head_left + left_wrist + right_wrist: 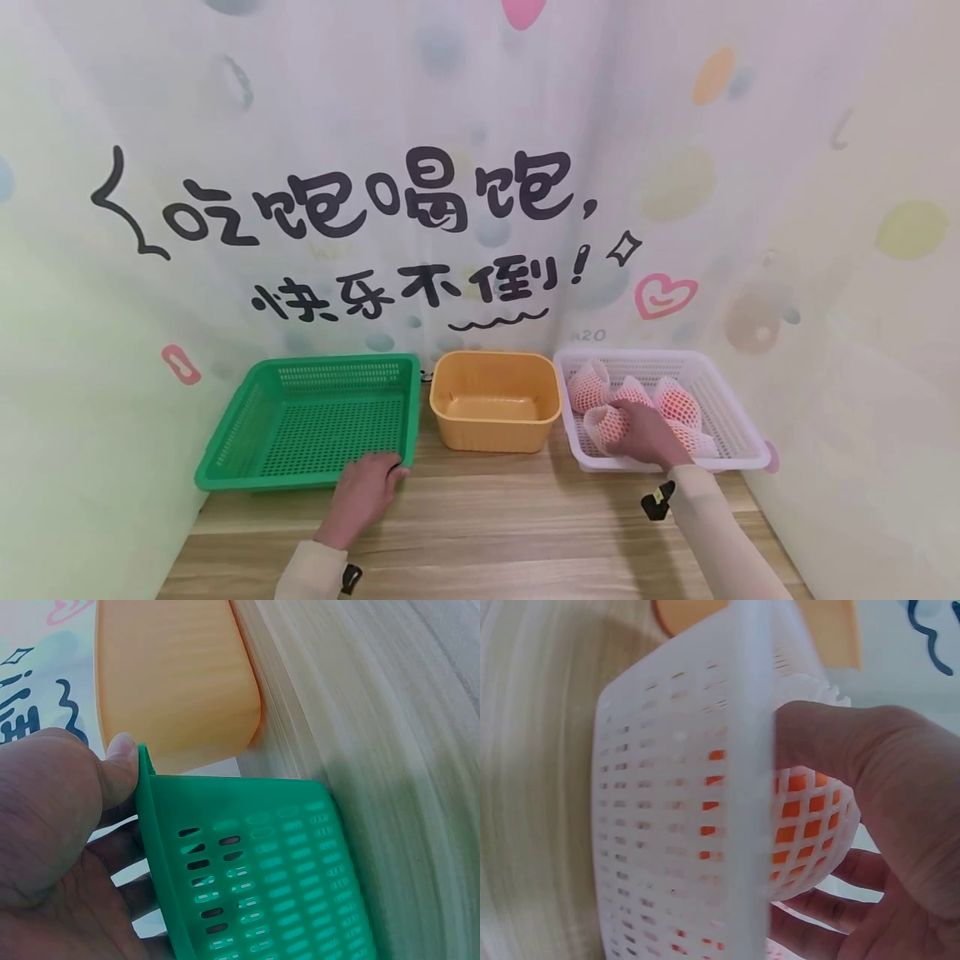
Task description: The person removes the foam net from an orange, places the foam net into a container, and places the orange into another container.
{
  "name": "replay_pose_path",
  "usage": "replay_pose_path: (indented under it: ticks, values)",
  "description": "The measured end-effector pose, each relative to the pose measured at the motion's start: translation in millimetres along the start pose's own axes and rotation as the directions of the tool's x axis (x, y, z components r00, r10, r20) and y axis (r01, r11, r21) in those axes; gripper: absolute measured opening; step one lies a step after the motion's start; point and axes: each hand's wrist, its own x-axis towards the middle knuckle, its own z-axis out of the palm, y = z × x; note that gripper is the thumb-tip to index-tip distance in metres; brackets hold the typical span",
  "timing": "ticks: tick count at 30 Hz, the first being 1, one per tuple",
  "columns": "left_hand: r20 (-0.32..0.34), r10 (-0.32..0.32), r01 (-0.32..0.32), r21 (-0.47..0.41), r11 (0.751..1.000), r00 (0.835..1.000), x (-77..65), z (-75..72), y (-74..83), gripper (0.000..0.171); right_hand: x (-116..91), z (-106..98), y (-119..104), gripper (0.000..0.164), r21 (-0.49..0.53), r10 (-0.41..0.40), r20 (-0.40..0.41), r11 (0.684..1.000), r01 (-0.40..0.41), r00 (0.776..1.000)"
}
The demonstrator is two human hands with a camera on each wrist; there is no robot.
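My left hand [363, 493] holds the near right corner of a green plastic basket [330, 429]. In the left wrist view, the thumb lies at the rim and the fingers show behind the slotted wall. My right hand [647, 432] reaches into a white slotted basket [641, 787] on the right. Its thumb and fingers are curled round an orange-coloured round fruit in a white foam net [806, 825]. The exact kind of fruit is hidden by the net. Several more netted fruits, such as one at the back [678, 403], lie beside the hand.
Between the two baskets stands a yellow-orange plastic bin [495, 435]. All three containers stand on a wood-grain table [480, 533]. Behind them hangs a pale printed curtain [480, 100] with black lettering, and pale walls close off both sides.
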Motion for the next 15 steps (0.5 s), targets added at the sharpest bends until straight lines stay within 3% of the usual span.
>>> replay_pose_path:
  ticks: [8, 15]
  values:
    - [0.014, -0.018, 0.018, -0.009, 1.000, 1.000, 3.9, -2.4, -1.9, 0.011, -4.3, -14.6, -13.6, 0.080, 0.069, 0.026, 0.006, 0.997, -0.027, 1.000]
    - [0.018, -0.029, 0.029, -0.017, 0.999, 0.999, 4.0, -1.3, 0.6, 0.010, -9.9, -24.3, -28.3, 0.083, 0.113, 0.006, -0.047, 0.994, -0.001, 0.999]
